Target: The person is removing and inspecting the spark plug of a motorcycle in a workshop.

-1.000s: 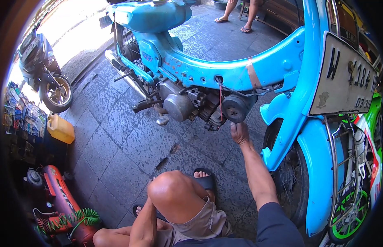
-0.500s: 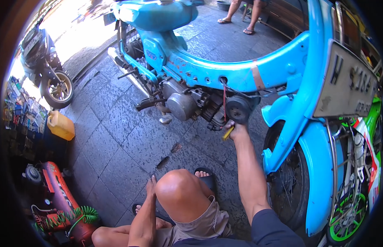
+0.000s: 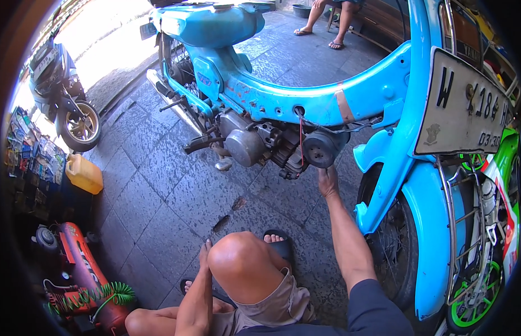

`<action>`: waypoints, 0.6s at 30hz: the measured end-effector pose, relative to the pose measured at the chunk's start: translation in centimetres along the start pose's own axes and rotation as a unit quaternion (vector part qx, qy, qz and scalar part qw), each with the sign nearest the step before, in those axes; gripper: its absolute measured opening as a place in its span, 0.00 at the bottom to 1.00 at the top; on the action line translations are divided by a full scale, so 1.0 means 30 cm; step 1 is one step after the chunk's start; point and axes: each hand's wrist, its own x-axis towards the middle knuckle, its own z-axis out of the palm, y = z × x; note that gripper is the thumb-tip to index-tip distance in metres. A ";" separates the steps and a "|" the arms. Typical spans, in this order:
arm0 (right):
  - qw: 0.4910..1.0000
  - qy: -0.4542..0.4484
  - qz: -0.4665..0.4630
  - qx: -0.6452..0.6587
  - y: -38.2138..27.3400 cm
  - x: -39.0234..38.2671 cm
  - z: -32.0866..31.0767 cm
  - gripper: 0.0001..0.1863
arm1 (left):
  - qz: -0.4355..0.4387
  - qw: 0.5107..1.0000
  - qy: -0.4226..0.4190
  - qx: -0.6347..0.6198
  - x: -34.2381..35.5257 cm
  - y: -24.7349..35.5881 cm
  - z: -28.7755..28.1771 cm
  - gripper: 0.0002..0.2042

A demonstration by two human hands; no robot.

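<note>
A light blue step-through motorbike (image 3: pixel 260 92) stands across the view with its engine (image 3: pixel 243 145) exposed. My right hand (image 3: pixel 328 182) reaches up just below the round black part (image 3: pixel 322 149) at the front of the engine. Its fingers look drawn together; their tips and whatever they hold are hidden. A thin red wire (image 3: pixel 302 140) hangs from a hole in the frame beside that part. By my bent knee (image 3: pixel 238 255), my left hand (image 3: pixel 205 252) rests with its fingers stretched out, holding nothing.
The front wheel (image 3: pixel 386 252) and blue fender (image 3: pixel 431 246) stand right of my right arm. A red air compressor (image 3: pixel 84 263) with a green coiled hose (image 3: pixel 117 292) and a yellow jerrycan (image 3: pixel 84 175) are at left. Another person's legs (image 3: pixel 344 25) show at the back.
My right hand has turned and shifted slightly right and down; the yellow-handled tool seen in it before is out of sight now. My left hand stays by the knee.
</note>
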 end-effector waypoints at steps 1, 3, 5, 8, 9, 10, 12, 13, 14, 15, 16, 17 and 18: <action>0.999 -0.036 0.001 -0.035 0.001 -0.013 -0.016 0.20 | -0.002 1.000 0.006 -0.001 0.001 -0.021 0.000 0.31; 0.995 -0.076 0.001 -0.065 0.003 -0.023 -0.016 0.23 | -0.008 1.000 0.017 -0.003 0.005 -0.058 0.000 0.32; 0.987 -0.090 -0.017 -0.134 0.027 -0.025 -0.050 0.21 | -0.015 1.000 -0.001 0.010 0.000 -0.024 0.019 0.31; 0.967 -0.101 -0.107 -0.209 0.078 -0.021 -0.046 0.19 | 0.010 1.000 -0.009 0.005 -0.024 0.023 0.035 0.31; 0.966 -0.102 -0.109 -0.209 0.088 -0.018 -0.056 0.19 | 0.011 1.000 -0.008 0.003 -0.032 0.039 0.042 0.31; 0.970 -0.109 -0.077 -0.205 0.084 -0.014 -0.056 0.18 | 0.021 1.000 0.000 -0.014 -0.036 0.037 0.041 0.31; 0.971 -0.115 -0.046 -0.203 0.077 -0.020 -0.048 0.17 | 0.032 0.999 0.008 -0.032 -0.036 0.035 0.037 0.31; 0.980 -0.051 -0.081 -0.176 0.058 -0.022 -0.023 0.14 | 0.029 0.999 0.007 -0.030 -0.029 0.026 0.031 0.31; 0.982 0.014 -0.114 -0.149 0.027 -0.018 0.000 0.13 | 0.026 0.999 0.004 -0.028 -0.020 0.018 0.031 0.31; 0.982 0.014 -0.115 -0.148 -0.001 -0.014 0.026 0.13 | 0.027 0.999 0.005 -0.029 -0.009 0.011 0.031 0.31; 0.971 0.071 0.201 0.106 -0.059 -0.027 0.067 0.09 | 0.011 1.000 0.013 -0.022 -0.014 -0.020 0.019 0.30; 0.799 0.117 0.480 0.342 -0.098 -0.014 0.091 0.06 | 0.002 1.000 0.021 -0.015 -0.003 -0.037 0.020 0.30; 0.740 0.134 0.495 0.435 -0.117 0.031 0.111 0.05 | 0.003 1.000 0.024 -0.015 0.016 -0.044 0.032 0.30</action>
